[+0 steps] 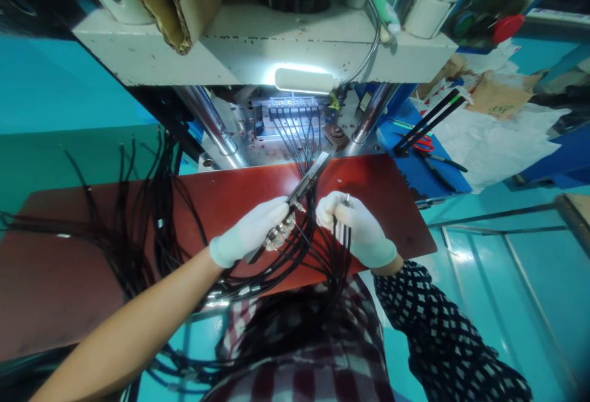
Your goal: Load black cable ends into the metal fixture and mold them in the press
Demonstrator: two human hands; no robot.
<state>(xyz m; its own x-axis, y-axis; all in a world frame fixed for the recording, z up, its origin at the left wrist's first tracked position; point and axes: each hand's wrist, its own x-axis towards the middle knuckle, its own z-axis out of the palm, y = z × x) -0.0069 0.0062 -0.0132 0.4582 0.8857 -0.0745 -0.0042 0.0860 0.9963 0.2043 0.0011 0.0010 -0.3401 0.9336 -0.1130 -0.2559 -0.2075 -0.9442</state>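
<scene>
My left hand (pixel 258 228), in a white glove, is closed around a long dark metal bar (pixel 308 182) that tilts up to the right. Several shiny metal cable ends (pixel 279 230) sit along its lower part, partly hidden by my fingers. To the right of the bar, my gloved right hand (pixel 357 227) pinches black cables (pixel 341 248), one with a metal tip showing above the fingers. The cables hang down toward my lap. A bundle of black cables (pixel 286 260) curves below the bar on the red-brown board (pixel 373 187).
Ahead stands a press with a lit lamp (pixel 304 80) and a metal mold (pixel 288 124) with several cables running out of it. More black cables (pixel 166 224) lie at left. On the blue surface at right are red-handled scissors (pixel 423 144) and pliers (pixel 440 168). A red button (pixel 507 28) is at upper right.
</scene>
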